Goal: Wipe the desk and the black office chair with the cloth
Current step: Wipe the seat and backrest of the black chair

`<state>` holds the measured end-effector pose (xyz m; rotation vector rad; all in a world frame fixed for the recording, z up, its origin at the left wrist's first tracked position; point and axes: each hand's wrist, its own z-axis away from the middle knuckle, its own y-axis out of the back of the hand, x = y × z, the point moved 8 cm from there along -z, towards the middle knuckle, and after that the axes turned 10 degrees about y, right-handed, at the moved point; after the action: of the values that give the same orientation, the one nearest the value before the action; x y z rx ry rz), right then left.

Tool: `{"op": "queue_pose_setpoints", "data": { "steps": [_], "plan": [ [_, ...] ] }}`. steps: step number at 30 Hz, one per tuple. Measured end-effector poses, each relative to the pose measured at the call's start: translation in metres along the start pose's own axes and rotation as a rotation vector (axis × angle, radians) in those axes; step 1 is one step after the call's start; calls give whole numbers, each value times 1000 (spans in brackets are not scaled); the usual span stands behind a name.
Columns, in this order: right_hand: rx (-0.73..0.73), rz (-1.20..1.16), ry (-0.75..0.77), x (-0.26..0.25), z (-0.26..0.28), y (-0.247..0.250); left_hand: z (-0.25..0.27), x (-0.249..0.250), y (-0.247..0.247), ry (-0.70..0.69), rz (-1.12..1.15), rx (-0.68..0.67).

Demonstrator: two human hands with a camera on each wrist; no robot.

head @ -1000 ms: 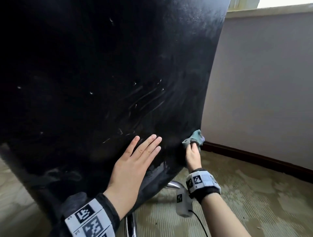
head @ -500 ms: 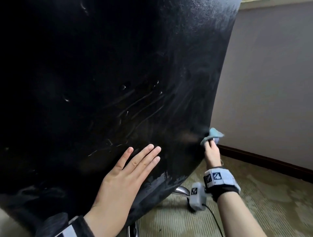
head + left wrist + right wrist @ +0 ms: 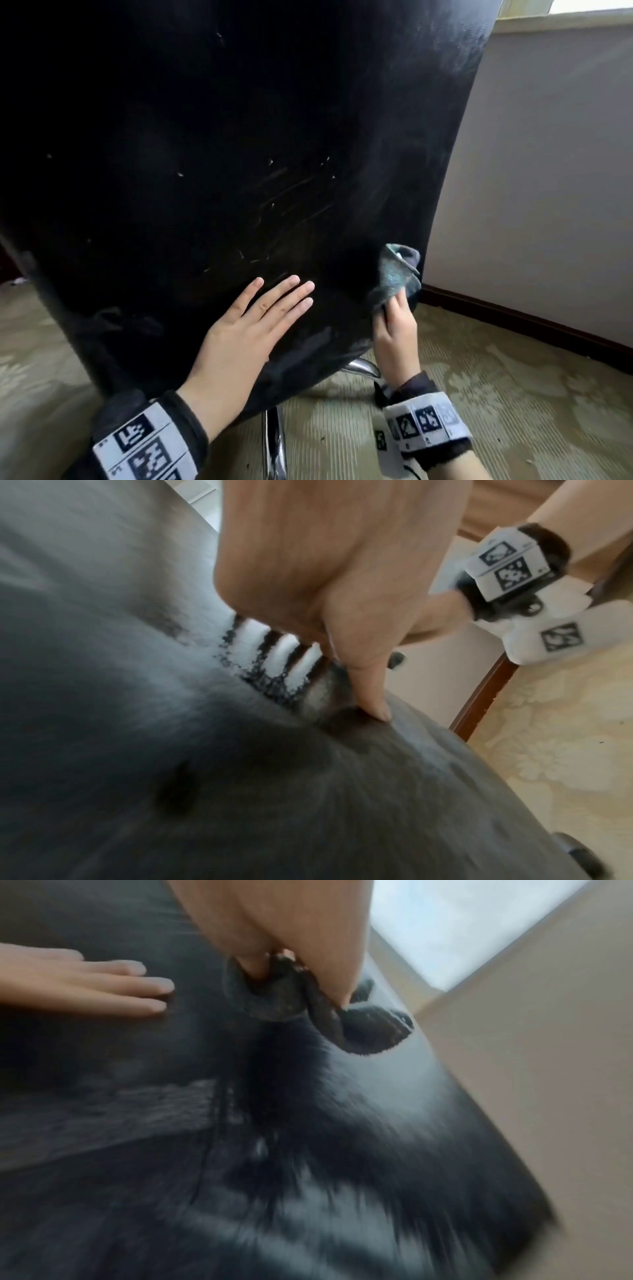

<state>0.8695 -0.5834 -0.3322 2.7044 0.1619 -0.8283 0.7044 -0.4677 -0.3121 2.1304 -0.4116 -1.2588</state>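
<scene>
The back of the black office chair [image 3: 239, 154] fills most of the head view, scuffed and streaked with dust. My left hand [image 3: 253, 322] lies flat on its lower part, fingers straight; the left wrist view shows the thumb [image 3: 369, 685] pressing on the chair [image 3: 171, 750]. My right hand [image 3: 394, 329] grips the bunched grey-green cloth [image 3: 397, 274] and holds it against the chair's lower right edge. In the right wrist view the cloth [image 3: 308, 1010] is pinched in the fingers against the chair back [image 3: 342, 1123], with the left hand's fingers [image 3: 130, 988] to its left. The desk is out of view.
A pale wall [image 3: 541, 171] with a dark wooden skirting board [image 3: 513, 322] stands close to the chair's right side. Patterned beige carpet [image 3: 513, 394] covers the floor. The chair's chrome leg [image 3: 274, 442] shows under the backrest, and a castor [image 3: 578, 856] at the left wrist view's corner.
My right hand has brought the cloth back left from the chair's outer edge onto the back surface. The left hand stays flat in the same spot. The head view shifted.
</scene>
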Motion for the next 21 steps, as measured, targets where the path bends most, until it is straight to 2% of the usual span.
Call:
{"op": "queue_pose_setpoints", "data": {
  "steps": [2, 3, 5, 7, 9, 11, 12, 14, 17, 21],
  "plan": [
    [-249, 210, 506, -67, -6, -34, 18, -6, -7, -2, 42, 16],
    [-341, 319, 679, -88, -4, -49, 27, -10, -15, 18, 66, 23],
    [-449, 497, 845, -102, 1, -69, 47, -27, -29, 109, 162, 29],
    [-531, 603, 893, -103, 9, -79, 70, -48, -32, 286, 360, 29],
    [-615, 623, 965, -112, 22, -93, 97, -54, -20, 403, 594, 221],
    [-699, 622, 1026, -127, 33, -109, 109, -40, 5, 294, 738, 438],
    [-735, 588, 1040, -136, 36, -116, 111, -32, 14, 218, 778, 504],
    [-816, 408, 1000, -155, 35, -122, 99, -24, 14, 188, 853, 494],
    [-906, 52, 877, -178, 19, -118, 71, -34, -11, 383, 1050, 392],
    [-1034, 10, 818, -182, 2, -115, 53, -29, -13, 491, 1156, 422]
  ]
}}
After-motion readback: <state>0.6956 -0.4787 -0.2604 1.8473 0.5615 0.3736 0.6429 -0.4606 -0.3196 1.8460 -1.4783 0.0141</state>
